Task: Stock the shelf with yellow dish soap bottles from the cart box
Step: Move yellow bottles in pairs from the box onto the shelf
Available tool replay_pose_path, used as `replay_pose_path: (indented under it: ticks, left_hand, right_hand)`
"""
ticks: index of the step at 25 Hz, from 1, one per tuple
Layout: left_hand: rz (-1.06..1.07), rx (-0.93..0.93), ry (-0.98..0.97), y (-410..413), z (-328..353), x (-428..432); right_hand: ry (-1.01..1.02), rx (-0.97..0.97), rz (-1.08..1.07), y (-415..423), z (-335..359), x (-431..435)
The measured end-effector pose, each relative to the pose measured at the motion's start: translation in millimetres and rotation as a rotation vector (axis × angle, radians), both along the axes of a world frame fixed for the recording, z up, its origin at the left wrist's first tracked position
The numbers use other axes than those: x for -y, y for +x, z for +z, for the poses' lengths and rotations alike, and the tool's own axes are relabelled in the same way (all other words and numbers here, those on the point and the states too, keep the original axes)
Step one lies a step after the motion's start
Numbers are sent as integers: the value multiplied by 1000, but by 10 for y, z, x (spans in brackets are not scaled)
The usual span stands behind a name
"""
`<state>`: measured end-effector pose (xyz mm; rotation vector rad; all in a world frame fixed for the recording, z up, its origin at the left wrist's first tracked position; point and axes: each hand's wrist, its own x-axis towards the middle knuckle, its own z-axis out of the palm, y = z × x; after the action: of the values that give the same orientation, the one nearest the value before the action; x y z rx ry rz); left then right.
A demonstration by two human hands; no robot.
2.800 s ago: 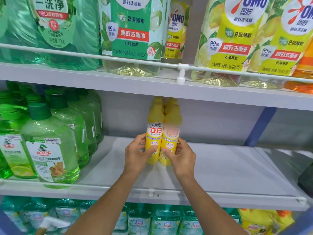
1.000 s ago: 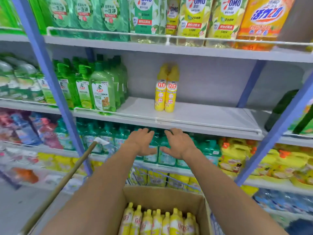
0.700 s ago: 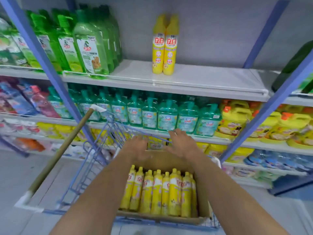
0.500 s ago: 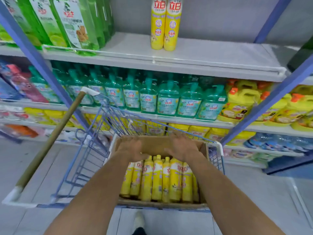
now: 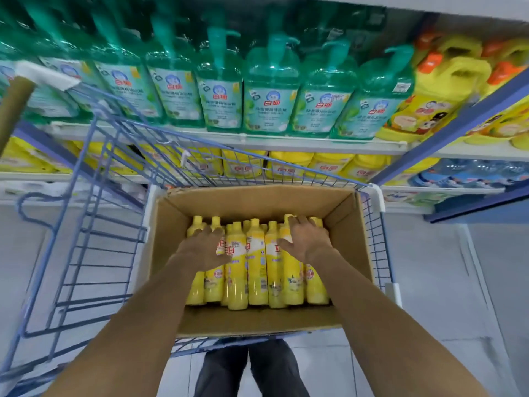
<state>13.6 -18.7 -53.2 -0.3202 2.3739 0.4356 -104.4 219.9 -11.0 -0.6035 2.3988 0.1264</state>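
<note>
where red 立白 labels show, both hands (image 5: 206, 247) touch yellow bottles (image 5: 254, 267).

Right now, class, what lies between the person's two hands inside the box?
In the head view, yellow dish soap bottles standing in the cardboard box fill the stretch between the left hand and the right hand.

Both forearms are bare, no sleeves showing; the left hand (image 5: 204, 247) and right hand (image 5: 307, 242) wear nothing; dark grey trousers (image 5: 252, 368) cover the legs.
</note>
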Motion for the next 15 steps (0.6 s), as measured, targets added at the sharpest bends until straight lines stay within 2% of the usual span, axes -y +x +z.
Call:
replay_pose_path:
  ticks: [9, 12, 15]
  left_hand:
    - [111, -89, 67, -586, -1031, -216]
    - [245, -167, 82, -566, -1232, -303]
    - [414, -252, 176, -485, -1255, -360]
  right_hand:
    - [-122, 7, -168, -438, -999, -24]
    - [-225, -9, -260, -437, -1141, -13]
    - [-269, 34, -340, -422, -1156, -52]
